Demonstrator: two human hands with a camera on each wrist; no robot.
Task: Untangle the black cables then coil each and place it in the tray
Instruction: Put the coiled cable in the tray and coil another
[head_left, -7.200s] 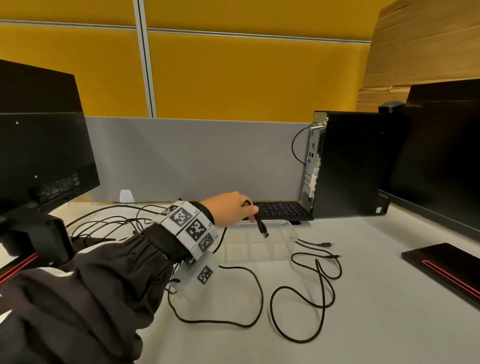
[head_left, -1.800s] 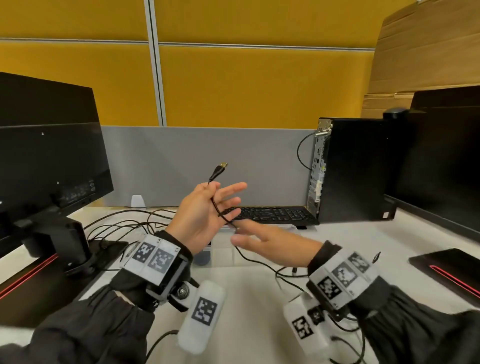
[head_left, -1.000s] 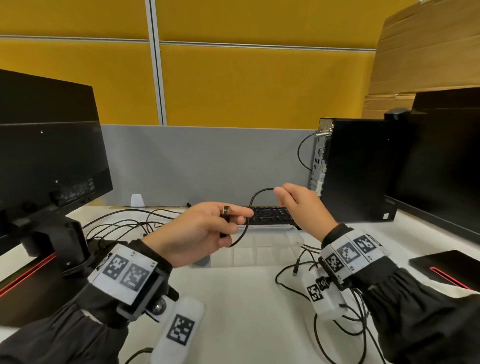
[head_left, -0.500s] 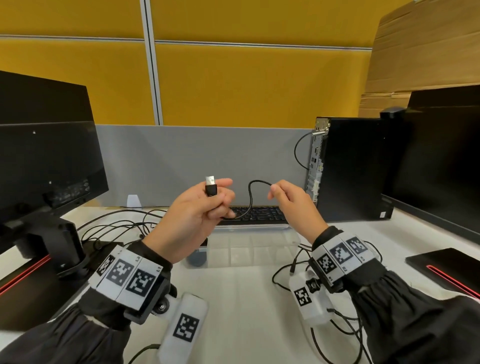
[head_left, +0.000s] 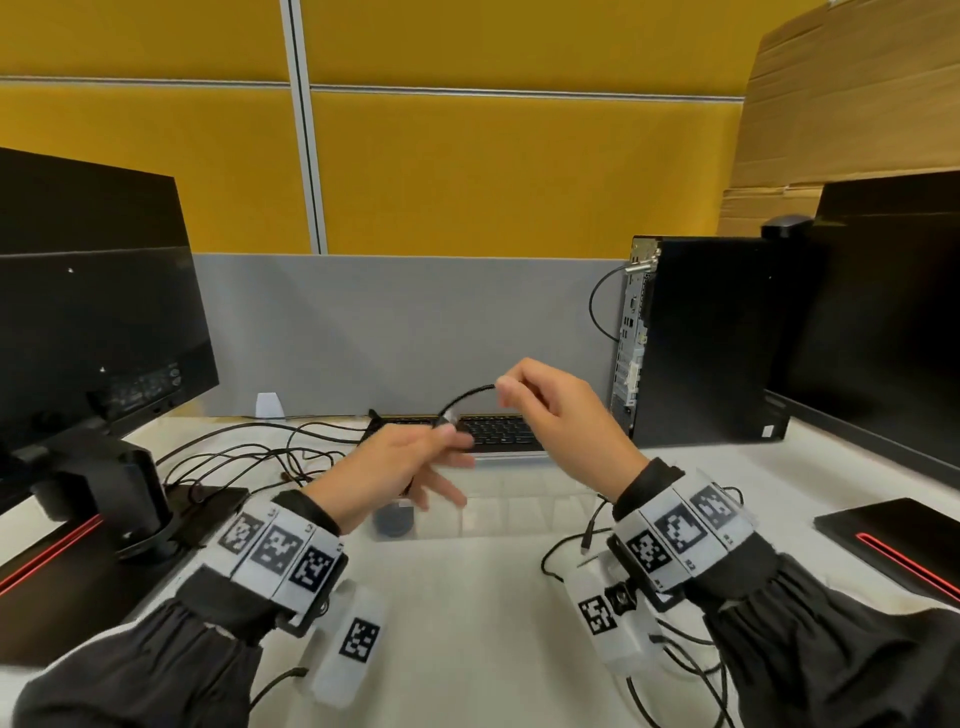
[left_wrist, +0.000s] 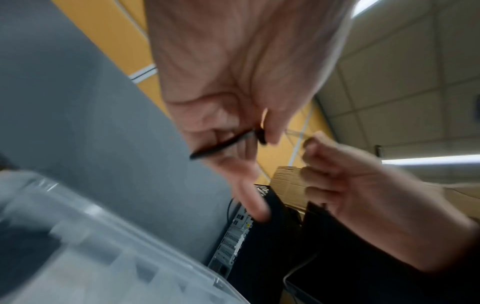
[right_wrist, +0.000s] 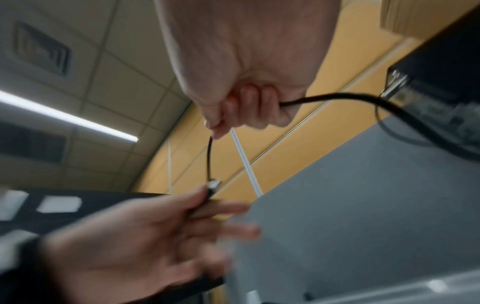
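Note:
A thin black cable (head_left: 466, 396) arcs in the air between my two hands above the clear plastic tray (head_left: 524, 512). My left hand (head_left: 445, 434) pinches its USB plug end between thumb and forefinger, the other fingers spread loosely; the left wrist view shows the cable (left_wrist: 221, 146) crossing my left hand (left_wrist: 261, 134). My right hand (head_left: 506, 387) grips the cable a short way along, a little higher. In the right wrist view the cable (right_wrist: 209, 160) runs from my right hand (right_wrist: 228, 120) down to the plug (right_wrist: 214, 185), and its other part trails off right. More black cable (head_left: 569, 553) lies on the table under my right wrist.
A keyboard (head_left: 498, 431) sits behind the tray, a black PC tower (head_left: 701, 338) to its right. Monitors stand at the left (head_left: 78, 312) and right (head_left: 883, 338). Other cables (head_left: 249, 457) lie by the left monitor stand. A dark round object (head_left: 395, 519) sits at the tray's left end.
My left hand has dropped and turned with the plug, its free fingers now spread. My right hand has moved closer to it, so the cable arc between them is shorter.

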